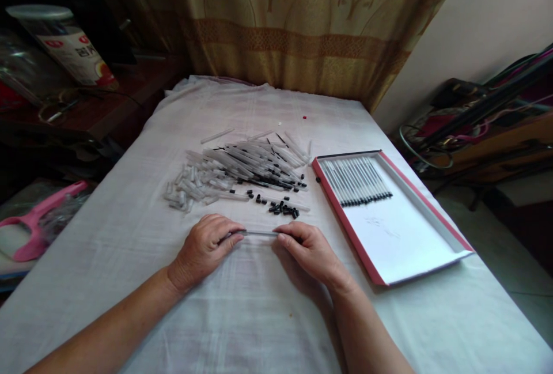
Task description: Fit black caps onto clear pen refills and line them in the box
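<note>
Between my two hands a slim clear pen (261, 233) lies level, just above the cloth. My left hand (210, 241) pinches its left end and my right hand (307, 247) pinches the right end; the fingers hide both tips. Beyond them sits a heap of clear pen barrels (246, 161), with dark refills (259, 179) among them. Clear pen caps (185, 187) are piled at the heap's left. Small black plugs (284, 208) are scattered just past my right hand.
An open red-edged box lid (415, 241) stands at right, with a row of pens (356, 181) in its far part. White cloth (173, 328) covers the table. A plastic jar (71, 51) and pink-handled object (43, 218) are at left; a patterned curtain (276, 34) hangs behind.
</note>
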Action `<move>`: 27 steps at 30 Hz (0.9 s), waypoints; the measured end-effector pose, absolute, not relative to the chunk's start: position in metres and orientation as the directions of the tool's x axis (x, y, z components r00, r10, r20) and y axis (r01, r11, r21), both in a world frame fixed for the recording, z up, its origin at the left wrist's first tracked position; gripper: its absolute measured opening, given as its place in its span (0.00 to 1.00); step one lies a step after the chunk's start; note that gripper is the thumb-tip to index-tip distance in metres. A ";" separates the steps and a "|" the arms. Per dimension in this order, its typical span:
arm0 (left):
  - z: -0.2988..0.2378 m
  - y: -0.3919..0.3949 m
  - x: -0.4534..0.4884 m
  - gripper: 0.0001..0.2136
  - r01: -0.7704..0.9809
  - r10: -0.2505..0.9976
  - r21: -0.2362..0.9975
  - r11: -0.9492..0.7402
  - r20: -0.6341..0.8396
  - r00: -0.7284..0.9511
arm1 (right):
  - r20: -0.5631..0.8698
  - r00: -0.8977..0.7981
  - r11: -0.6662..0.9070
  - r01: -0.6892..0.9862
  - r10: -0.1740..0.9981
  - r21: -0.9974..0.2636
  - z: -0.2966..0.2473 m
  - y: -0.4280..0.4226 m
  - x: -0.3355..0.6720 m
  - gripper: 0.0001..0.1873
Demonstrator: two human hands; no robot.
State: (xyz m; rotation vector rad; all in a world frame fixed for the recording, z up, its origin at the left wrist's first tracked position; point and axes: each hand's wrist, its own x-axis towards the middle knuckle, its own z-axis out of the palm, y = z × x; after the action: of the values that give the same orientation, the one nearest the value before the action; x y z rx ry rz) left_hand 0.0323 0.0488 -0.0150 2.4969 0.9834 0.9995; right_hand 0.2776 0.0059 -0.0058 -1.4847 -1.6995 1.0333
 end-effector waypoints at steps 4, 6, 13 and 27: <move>-0.015 0.050 0.032 0.08 0.471 0.682 0.494 -0.731 0.501 0.534 | -0.008 -0.173 0.082 0.507 0.985 -0.858 -0.006 0.008 0.276 0.12; -0.015 0.051 0.032 0.07 0.461 0.681 0.504 -0.730 0.489 0.544 | -0.003 -0.180 0.093 0.520 0.984 -0.849 -0.006 0.009 0.276 0.11; -0.020 0.054 0.033 0.08 0.492 0.744 0.561 -0.666 0.454 0.491 | 0.021 -0.159 0.109 0.568 0.987 -0.816 0.004 0.005 0.268 0.11; -0.029 0.060 0.031 0.12 0.562 0.809 0.583 -0.587 0.440 0.388 | 0.291 0.776 -0.583 0.619 0.560 -0.527 0.003 0.085 0.510 0.17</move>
State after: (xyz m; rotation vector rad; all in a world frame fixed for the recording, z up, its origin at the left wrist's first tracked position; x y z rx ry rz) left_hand 0.0313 0.0598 -0.0288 2.3133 1.1938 1.0189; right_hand 0.5104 0.0854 0.0030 -2.3421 -0.8745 -0.1220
